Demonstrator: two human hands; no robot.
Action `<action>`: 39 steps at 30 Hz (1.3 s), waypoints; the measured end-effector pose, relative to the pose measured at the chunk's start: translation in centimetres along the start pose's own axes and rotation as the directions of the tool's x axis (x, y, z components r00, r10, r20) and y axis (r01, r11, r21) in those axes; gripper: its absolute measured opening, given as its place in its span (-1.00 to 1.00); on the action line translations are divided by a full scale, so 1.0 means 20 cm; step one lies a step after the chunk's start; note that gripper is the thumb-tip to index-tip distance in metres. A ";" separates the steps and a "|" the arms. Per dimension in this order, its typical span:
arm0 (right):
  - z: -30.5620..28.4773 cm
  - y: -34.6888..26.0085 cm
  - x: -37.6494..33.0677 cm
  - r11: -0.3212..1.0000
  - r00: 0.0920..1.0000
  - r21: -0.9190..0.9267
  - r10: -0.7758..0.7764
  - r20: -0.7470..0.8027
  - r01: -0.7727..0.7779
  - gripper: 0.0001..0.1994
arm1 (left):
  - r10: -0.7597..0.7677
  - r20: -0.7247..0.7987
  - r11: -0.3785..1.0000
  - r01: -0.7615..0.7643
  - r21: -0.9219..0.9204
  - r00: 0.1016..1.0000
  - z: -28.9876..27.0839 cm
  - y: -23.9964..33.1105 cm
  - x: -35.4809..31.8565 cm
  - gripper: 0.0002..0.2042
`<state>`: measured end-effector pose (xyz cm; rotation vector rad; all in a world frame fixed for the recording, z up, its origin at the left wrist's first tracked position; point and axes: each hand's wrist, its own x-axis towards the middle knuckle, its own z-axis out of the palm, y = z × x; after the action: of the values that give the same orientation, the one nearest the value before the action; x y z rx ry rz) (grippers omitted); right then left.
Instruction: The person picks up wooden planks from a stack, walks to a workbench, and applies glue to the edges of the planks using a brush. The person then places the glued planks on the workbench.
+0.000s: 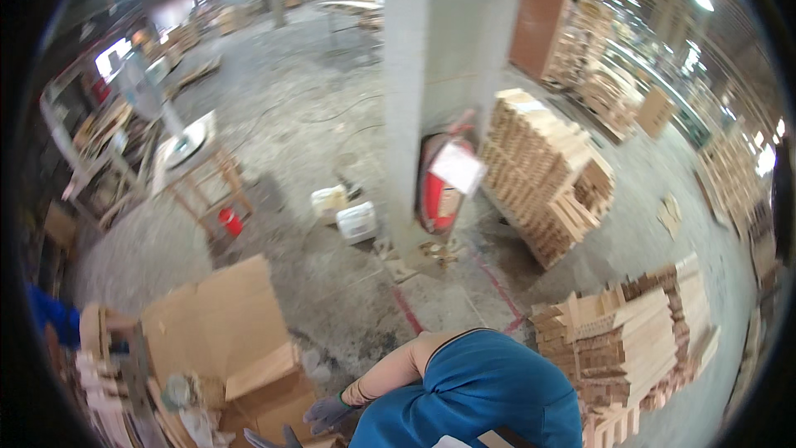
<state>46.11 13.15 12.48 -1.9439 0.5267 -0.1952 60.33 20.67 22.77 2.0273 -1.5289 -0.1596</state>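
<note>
The open cardboard box (215,307) sits at the lower left, its far flap raised, with some crumpled plastic (199,423) towards its left edge. The gloved right hand (327,412) reaches to the box's right edge, its fingers loosely stretched out; I cannot tell whether they touch the cardboard or hold anything. The gloved left hand (292,438) is at the box's near side with fingers spread apart (the lower border cuts it off, so its grip is hidden). Wooden strips (99,382) lie stacked beside the box's left edge, and a bigger wood pile (630,340) stands well apart on the right. Beyond, white jugs (356,222) stand on the floor (307,91).
</note>
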 end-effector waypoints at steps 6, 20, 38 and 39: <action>-0.40 0.39 -0.47 1.000 0.916 -0.031 -0.009 -0.400 -0.004 -0.53 | 0.214 0.329 0.976 -0.193 -0.097 0.920 0.49 0.45 0.06 -0.13; -0.51 0.78 -2.27 0.679 0.312 0.160 0.517 -0.797 -0.716 -0.70 | 0.404 0.870 0.809 -0.554 -0.195 0.284 1.46 1.51 -0.05 -0.14; 0.68 0.65 -2.38 -0.052 -0.516 0.826 0.803 -0.299 -0.561 -0.72 | 0.583 0.567 0.174 -0.593 -0.786 -0.581 2.12 2.36 -0.21 -0.17; 0.67 0.70 -2.33 -0.065 -0.533 0.861 0.808 -0.252 -0.504 -0.73 | 0.528 0.605 0.203 -0.604 -0.771 -0.596 2.14 2.38 -0.21 -0.17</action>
<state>5.75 40.20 -1.03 -0.2520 2.4789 -0.2761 0.60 0.21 11.29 -0.1825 -3.3927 -1.1206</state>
